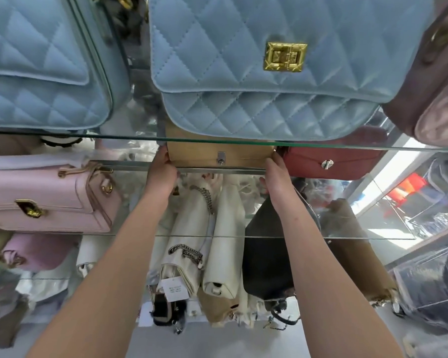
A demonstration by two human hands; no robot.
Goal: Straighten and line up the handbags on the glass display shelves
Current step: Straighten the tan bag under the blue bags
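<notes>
A tan handbag [204, 153] with a small silver clasp stands at the back of the middle glass shelf [140, 235], partly hidden behind the upper shelf's edge. My left hand [161, 171] grips its left end and my right hand [277, 177] grips its right end. A red handbag [347, 164] sits close to its right side. A pink handbag [44, 200] with a gold clasp lies to the left on the same shelf. On the upper glass shelf [424, 149] stand two quilted light-blue handbags [230, 73] [36, 68] and a mauve bag [435, 81].
Under the middle shelf, several white, black and brown bags [225, 244] stand packed together, one with a paper tag [171, 289]. A small pink bag [34, 250] lies low at left. Plastic-wrapped dark goods [429, 285] sit at lower right.
</notes>
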